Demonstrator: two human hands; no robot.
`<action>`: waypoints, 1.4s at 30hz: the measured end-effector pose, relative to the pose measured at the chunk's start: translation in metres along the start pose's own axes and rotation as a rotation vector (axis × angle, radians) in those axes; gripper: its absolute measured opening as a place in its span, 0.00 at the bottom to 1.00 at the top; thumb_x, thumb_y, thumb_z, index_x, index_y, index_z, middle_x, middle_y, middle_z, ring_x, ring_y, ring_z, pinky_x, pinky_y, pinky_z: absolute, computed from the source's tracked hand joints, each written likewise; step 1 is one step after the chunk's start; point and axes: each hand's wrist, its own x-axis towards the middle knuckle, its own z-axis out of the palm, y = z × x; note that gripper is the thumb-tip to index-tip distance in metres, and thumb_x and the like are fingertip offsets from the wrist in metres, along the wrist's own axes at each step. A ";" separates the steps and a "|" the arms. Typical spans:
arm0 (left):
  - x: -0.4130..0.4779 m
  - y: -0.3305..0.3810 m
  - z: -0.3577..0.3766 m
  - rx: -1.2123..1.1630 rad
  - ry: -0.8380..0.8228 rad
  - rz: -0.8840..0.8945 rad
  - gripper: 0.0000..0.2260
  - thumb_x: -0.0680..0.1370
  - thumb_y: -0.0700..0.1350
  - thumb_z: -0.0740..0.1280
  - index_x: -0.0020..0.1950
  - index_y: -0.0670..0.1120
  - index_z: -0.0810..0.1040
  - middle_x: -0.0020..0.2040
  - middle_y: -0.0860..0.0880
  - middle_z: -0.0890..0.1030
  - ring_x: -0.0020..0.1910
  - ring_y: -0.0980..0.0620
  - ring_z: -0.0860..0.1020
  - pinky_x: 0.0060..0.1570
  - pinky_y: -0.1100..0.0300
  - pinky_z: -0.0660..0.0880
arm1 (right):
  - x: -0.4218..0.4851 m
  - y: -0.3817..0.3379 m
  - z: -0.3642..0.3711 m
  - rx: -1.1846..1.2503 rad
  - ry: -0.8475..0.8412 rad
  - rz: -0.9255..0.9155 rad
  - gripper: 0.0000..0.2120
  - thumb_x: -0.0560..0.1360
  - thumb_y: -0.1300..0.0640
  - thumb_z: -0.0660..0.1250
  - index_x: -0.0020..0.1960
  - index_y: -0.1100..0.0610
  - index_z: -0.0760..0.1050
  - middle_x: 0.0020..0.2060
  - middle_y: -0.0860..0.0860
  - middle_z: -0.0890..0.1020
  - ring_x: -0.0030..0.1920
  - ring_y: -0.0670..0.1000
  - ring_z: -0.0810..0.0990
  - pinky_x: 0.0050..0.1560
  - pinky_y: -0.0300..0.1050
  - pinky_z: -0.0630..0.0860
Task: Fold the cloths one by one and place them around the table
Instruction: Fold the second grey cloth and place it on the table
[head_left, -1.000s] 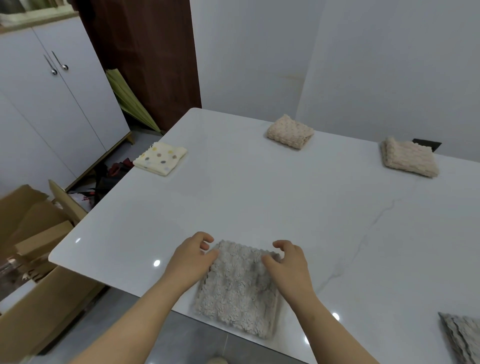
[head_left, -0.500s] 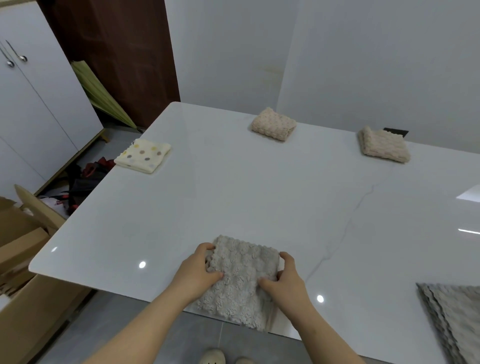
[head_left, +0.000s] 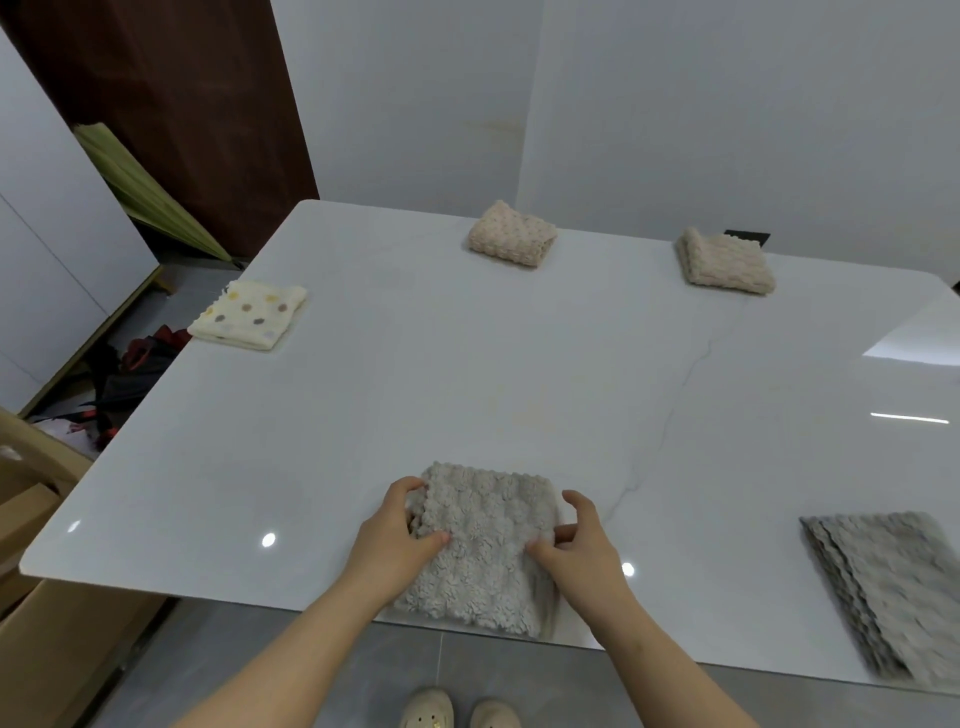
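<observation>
Folded grey cloth (head_left: 483, 551) at the near edge of the white worktop (head_left: 467, 389), left hand (head_left: 397, 535) curled round its left edge, right hand (head_left: 582, 551) pinching its right edge (index finger lifted), dotted cloth (head_left: 249, 314) far left, beige cloth (head_left: 511, 235) at the far side, second beige cloth (head_left: 724, 262) to its right, grey stack (head_left: 893, 587) near right

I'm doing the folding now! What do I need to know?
Left hand grips the left edge of the fluffy grey cloth at the near edge of the white table; right hand pinches its right edge.
Done: cream dotted cloth folded at the left edge, two beige fluffy cloths folded along the far side.
Left: finish this one, then the pile of grey cloths on the right.
</observation>
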 end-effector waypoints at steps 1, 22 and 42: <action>0.000 0.000 0.000 0.001 -0.001 0.003 0.26 0.73 0.43 0.70 0.68 0.51 0.63 0.60 0.42 0.74 0.51 0.49 0.73 0.48 0.64 0.66 | 0.001 0.000 0.000 0.003 0.002 -0.004 0.30 0.73 0.61 0.65 0.71 0.51 0.57 0.41 0.45 0.75 0.39 0.43 0.75 0.36 0.34 0.71; 0.002 -0.001 -0.010 -0.008 0.057 -0.008 0.25 0.75 0.42 0.68 0.69 0.50 0.63 0.42 0.57 0.69 0.42 0.54 0.70 0.36 0.71 0.66 | 0.009 -0.007 0.011 0.024 -0.032 -0.035 0.29 0.73 0.61 0.65 0.71 0.49 0.58 0.42 0.44 0.74 0.42 0.44 0.76 0.46 0.39 0.73; 0.010 -0.019 0.001 0.460 0.095 0.187 0.17 0.79 0.48 0.59 0.69 0.57 0.65 0.71 0.52 0.61 0.67 0.49 0.64 0.63 0.59 0.63 | 0.016 0.004 0.019 -0.223 0.013 -0.199 0.13 0.74 0.64 0.60 0.46 0.45 0.69 0.52 0.50 0.71 0.41 0.40 0.70 0.37 0.24 0.65</action>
